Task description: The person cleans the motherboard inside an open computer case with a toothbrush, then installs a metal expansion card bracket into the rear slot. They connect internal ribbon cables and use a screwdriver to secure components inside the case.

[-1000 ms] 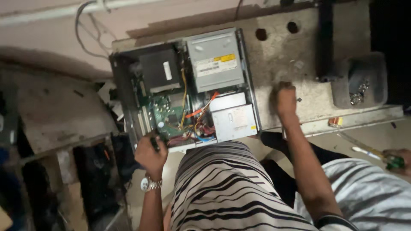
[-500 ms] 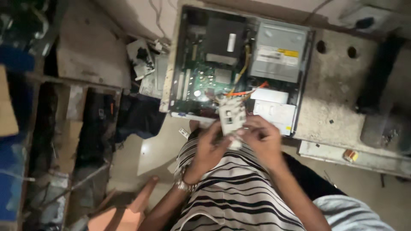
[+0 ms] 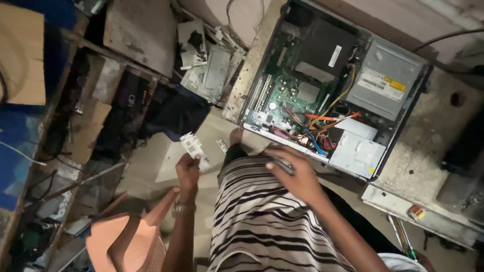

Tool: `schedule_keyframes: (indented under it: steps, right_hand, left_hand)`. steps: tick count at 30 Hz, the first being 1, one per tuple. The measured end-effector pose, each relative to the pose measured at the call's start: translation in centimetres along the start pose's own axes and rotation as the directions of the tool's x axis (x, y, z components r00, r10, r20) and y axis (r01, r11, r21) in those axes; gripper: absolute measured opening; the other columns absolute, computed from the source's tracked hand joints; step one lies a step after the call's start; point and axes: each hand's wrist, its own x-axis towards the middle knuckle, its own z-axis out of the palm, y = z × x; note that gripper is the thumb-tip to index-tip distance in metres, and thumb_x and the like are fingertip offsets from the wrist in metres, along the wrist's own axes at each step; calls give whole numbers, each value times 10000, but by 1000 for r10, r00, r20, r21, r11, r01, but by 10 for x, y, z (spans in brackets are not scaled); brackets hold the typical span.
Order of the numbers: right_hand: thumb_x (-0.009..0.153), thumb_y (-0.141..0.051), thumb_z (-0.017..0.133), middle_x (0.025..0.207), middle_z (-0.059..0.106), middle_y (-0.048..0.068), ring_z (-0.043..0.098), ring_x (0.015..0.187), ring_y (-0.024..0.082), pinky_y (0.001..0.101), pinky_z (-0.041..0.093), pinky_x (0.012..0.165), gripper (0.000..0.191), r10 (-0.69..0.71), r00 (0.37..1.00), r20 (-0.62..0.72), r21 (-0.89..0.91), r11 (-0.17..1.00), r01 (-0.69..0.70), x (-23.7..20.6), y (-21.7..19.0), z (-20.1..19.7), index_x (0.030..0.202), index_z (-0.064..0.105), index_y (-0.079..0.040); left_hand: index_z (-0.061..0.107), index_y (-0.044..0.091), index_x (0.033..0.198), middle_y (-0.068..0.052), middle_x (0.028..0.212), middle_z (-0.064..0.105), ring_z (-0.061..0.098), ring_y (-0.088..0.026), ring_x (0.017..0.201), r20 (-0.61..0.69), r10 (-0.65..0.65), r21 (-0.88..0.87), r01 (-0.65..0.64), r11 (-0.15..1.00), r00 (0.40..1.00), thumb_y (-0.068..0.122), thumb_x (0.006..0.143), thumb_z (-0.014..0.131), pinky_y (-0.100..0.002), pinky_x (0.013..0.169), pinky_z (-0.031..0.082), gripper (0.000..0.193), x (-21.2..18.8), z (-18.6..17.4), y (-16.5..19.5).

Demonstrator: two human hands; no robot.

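Beside the open computer case [image 3: 333, 90], left hand [image 3: 187, 171] gripping white part [image 3: 195, 149]

An opened computer case [image 3: 333, 95] is laid on the worktop [image 3: 428, 146] at the upper right, with a circuit board [image 3: 287, 95] in its left part, a disc drive [image 3: 385, 83] in its right part and a bundle of cables [image 3: 322, 126] between them toward the near edge. The right hand [image 3: 295, 174] is held just before the case's near edge, while the left hand [image 3: 188, 168], further left and well apart from the case, is closed on a small flat part [image 3: 194, 148] over the floor [image 3: 166, 166]. A plastic chair [image 3: 126, 242] is placed below the left hand, and shelves [image 3: 75, 121] filled with scrap are set at the far left.
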Motion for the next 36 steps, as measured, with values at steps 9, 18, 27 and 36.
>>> schedule_keyframes:
  steps: [9,18,27,36]
  right_hand:
    - [976,-21,663,1123,750,124,710,1029,176,298,570,926,166,21,895,-445,23,1000,-12,-58,22,-64,1128,723,8]
    - [1060,11,642,1153,723,138,704,1071,173,285,546,1000,155,143,748,-649,99,990,-103,-101,33,-96,1197,685,67]
    - [1079,21,624,1141,721,140,706,1091,185,301,536,1045,171,213,691,-691,139,977,-162,-126,53,-96,1226,670,95]
    - [1069,0,639,1129,729,125,698,1085,173,289,533,1025,156,190,726,-661,131,982,-138,-122,59,-97,1201,683,71]
  left_hand:
    - [707,-24,891,-71,807,714,623,-130,695,-20,429,-94,-428,899,903,102,859,740,-333,615,497,135,155,25,26]
    - [719,-24,893,-215,828,734,681,-315,731,-142,364,324,-304,896,921,200,880,768,-444,730,540,230,227,46,97]
    - [753,93,860,-134,826,739,719,-292,754,416,185,600,-421,680,891,313,845,779,-443,744,575,222,108,13,2]
    - [737,156,1081,-162,1159,695,663,-360,1066,441,-604,894,-383,231,664,412,915,600,-527,910,517,334,8,-16,-42]
